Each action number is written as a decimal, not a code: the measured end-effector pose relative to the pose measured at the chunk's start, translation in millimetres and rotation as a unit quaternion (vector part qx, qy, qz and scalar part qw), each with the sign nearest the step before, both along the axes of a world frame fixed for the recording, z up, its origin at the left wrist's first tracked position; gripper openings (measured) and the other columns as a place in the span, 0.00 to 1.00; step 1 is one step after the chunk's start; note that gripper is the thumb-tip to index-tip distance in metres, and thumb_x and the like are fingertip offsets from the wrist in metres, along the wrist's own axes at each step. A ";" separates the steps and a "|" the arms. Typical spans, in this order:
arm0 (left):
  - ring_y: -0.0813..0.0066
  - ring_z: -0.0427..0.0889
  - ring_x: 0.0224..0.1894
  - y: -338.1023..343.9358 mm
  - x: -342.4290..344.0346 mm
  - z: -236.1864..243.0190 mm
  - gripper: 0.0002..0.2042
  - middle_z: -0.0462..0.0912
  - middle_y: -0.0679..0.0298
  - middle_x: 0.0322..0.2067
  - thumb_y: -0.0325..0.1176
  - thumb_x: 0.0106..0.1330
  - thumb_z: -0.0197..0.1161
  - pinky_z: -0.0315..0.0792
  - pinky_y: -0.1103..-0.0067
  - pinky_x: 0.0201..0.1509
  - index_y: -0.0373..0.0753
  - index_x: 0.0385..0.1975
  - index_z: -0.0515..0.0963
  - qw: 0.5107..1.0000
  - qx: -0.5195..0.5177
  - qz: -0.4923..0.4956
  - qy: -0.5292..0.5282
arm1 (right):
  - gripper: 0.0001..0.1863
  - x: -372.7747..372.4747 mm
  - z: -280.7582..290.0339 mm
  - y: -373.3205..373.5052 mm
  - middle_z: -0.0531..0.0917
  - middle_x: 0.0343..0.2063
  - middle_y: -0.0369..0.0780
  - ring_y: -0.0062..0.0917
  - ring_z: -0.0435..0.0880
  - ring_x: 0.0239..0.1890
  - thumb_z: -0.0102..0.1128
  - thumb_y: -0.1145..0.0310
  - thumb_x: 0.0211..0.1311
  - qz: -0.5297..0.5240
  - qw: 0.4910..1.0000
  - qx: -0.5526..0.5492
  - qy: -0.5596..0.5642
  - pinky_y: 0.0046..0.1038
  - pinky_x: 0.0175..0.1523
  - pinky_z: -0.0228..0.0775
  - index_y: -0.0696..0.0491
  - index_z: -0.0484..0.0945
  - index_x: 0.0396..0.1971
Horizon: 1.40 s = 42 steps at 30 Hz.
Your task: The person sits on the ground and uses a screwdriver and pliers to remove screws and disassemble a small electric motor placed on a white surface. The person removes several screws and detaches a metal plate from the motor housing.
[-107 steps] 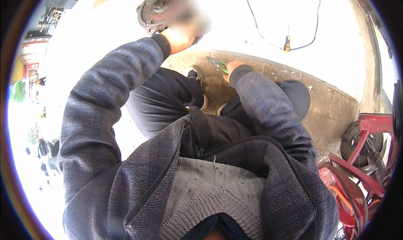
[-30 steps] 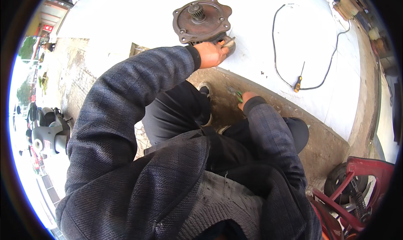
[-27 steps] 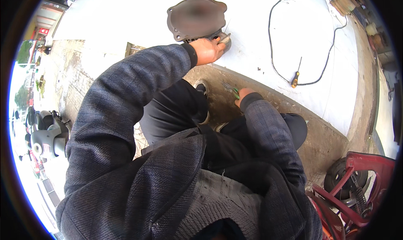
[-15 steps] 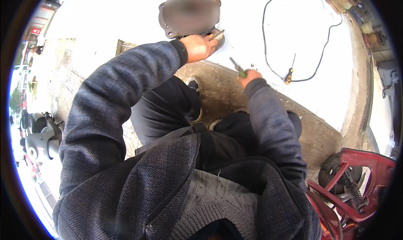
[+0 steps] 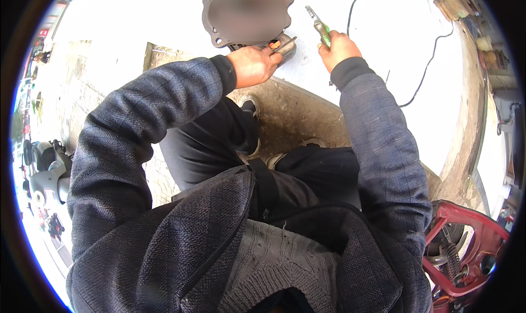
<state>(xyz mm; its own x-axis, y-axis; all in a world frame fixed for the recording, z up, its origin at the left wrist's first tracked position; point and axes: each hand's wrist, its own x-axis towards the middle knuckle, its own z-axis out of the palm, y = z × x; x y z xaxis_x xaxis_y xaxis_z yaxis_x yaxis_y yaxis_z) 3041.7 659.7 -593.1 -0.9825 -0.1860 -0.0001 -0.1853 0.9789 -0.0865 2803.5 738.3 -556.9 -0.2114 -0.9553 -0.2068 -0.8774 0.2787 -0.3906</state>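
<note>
A round dark metal casing (image 5: 249, 16) with bolt lugs round its rim sits on the white surface at the far middle; its face is blurred. My left hand (image 5: 253, 65) is closed at the near lower edge of the casing, gripping a thin grey bar (image 5: 286, 46) between thumb and fingers. An orange bit shows beside it. To the right, my right hand (image 5: 341, 49) is wrapped round a green-handled tool (image 5: 321, 31) with a metal tip pointing up and away. The tool is raised apart from the casing; its exact kind is unclear.
A black cable (image 5: 433, 61) lies looped on the white sheet (image 5: 405, 17). A screwdriver's thin shaft (image 5: 388, 76) shows beside my right sleeve, which hides its handle. At the lower right stands a red frame (image 5: 476, 220) with a spring; rusty parts (image 5: 455, 3) lie at the far right.
My right hand has moved up and away with the green-handled tool, nearer the level of the casing. Its forearm now covers the screwdriver's handle. My left hand stays by the casing.
</note>
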 end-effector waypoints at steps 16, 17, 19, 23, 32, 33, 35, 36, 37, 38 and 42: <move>0.58 0.79 0.54 38.9 18.9 20.7 0.14 0.80 0.55 0.47 0.31 0.57 0.60 0.72 0.68 0.61 0.36 0.43 0.79 0.994 -0.076 0.002 0.079 | 0.12 -24.6 -34.4 -0.8 0.80 0.24 0.38 0.20 0.77 0.24 0.60 0.66 0.67 -0.102 0.967 0.024 -0.232 0.27 0.31 0.73 0.57 0.79 0.45; 0.59 0.79 0.55 47.7 21.9 18.4 0.14 0.80 0.56 0.47 0.31 0.57 0.59 0.72 0.68 0.61 0.36 0.44 0.79 0.994 -0.049 0.033 0.095 | 0.12 -26.8 -41.6 0.5 0.78 0.23 0.36 0.19 0.75 0.23 0.60 0.66 0.68 -0.159 0.947 -0.005 -0.280 0.25 0.29 0.72 0.57 0.79 0.45; 0.57 0.84 0.47 68.6 23.2 5.6 0.13 0.83 0.54 0.42 0.32 0.61 0.62 0.77 0.68 0.52 0.36 0.44 0.77 0.985 0.075 0.103 0.120 | 0.13 -28.9 -56.8 7.5 0.77 0.25 0.37 0.19 0.75 0.25 0.61 0.65 0.68 -0.224 0.907 0.011 -0.356 0.23 0.25 0.70 0.60 0.78 0.45; 0.52 0.86 0.37 97.3 -9.3 -54.2 0.12 0.86 0.53 0.31 0.37 0.66 0.65 0.80 0.65 0.42 0.36 0.41 0.77 0.892 0.377 0.225 0.105 | 0.17 -31.7 -80.5 34.1 0.79 0.32 0.41 0.23 0.78 0.30 0.62 0.66 0.67 -0.309 0.823 0.002 -0.477 0.25 0.26 0.72 0.65 0.74 0.47; 0.73 0.83 0.21 57.1 -119.5 -179.7 0.10 0.85 0.57 0.25 0.32 0.70 0.63 0.78 0.76 0.24 0.28 0.37 0.81 0.619 0.630 0.454 0.118 | 0.22 -99.9 -69.8 96.9 0.82 0.39 0.42 0.24 0.83 0.37 0.67 0.64 0.64 -0.365 0.757 -0.186 -0.509 0.24 0.28 0.72 0.66 0.76 0.49; 0.74 0.82 0.20 52.6 -128.8 -189.4 0.10 0.84 0.58 0.24 0.31 0.71 0.61 0.78 0.76 0.22 0.29 0.36 0.81 0.598 0.638 0.470 0.121 | 0.22 -106.5 -75.5 101.0 0.82 0.39 0.43 0.25 0.84 0.37 0.67 0.64 0.64 -0.402 0.758 -0.163 -0.486 0.24 0.27 0.72 0.66 0.76 0.50; 0.71 0.85 0.23 45.8 -145.6 -205.9 0.10 0.85 0.57 0.27 0.31 0.72 0.59 0.80 0.76 0.23 0.28 0.39 0.80 0.582 0.642 0.482 0.128 | 0.23 -116.8 -91.2 105.0 0.82 0.39 0.44 0.25 0.84 0.36 0.67 0.64 0.63 -0.465 0.752 -0.120 -0.451 0.23 0.25 0.71 0.67 0.75 0.50; 0.70 0.86 0.24 42.7 -153.9 -212.5 0.10 0.85 0.56 0.28 0.31 0.72 0.58 0.81 0.76 0.23 0.28 0.42 0.79 0.573 0.647 0.487 0.125 | 0.24 -120.5 -99.7 105.0 0.83 0.38 0.45 0.24 0.84 0.35 0.66 0.65 0.62 -0.473 0.760 -0.104 -0.434 0.23 0.24 0.71 0.69 0.76 0.50; 0.69 0.87 0.25 39.9 -162.0 -217.9 0.11 0.86 0.55 0.29 0.31 0.73 0.58 0.82 0.76 0.24 0.28 0.44 0.79 0.558 0.652 0.500 0.117 | 0.24 -124.0 -106.6 105.9 0.83 0.37 0.45 0.24 0.84 0.35 0.66 0.65 0.62 -0.451 0.776 -0.102 -0.429 0.22 0.24 0.71 0.69 0.76 0.50; 0.69 0.87 0.25 38.9 -169.5 -222.3 0.12 0.86 0.55 0.30 0.31 0.73 0.58 0.82 0.75 0.25 0.27 0.45 0.78 0.562 0.656 0.492 0.114 | 0.24 -126.3 -113.6 104.8 0.83 0.37 0.45 0.23 0.85 0.35 0.66 0.65 0.62 -0.439 0.789 -0.091 -0.419 0.22 0.25 0.72 0.69 0.76 0.50; 0.68 0.88 0.27 38.8 -194.8 -231.5 0.13 0.87 0.53 0.32 0.31 0.74 0.57 0.83 0.74 0.26 0.25 0.47 0.77 0.565 0.659 0.488 0.086 | 0.22 -129.5 -127.1 103.5 0.85 0.31 0.42 0.19 0.81 0.25 0.65 0.62 0.63 -0.400 0.832 -0.061 -0.379 0.22 0.25 0.72 0.67 0.80 0.48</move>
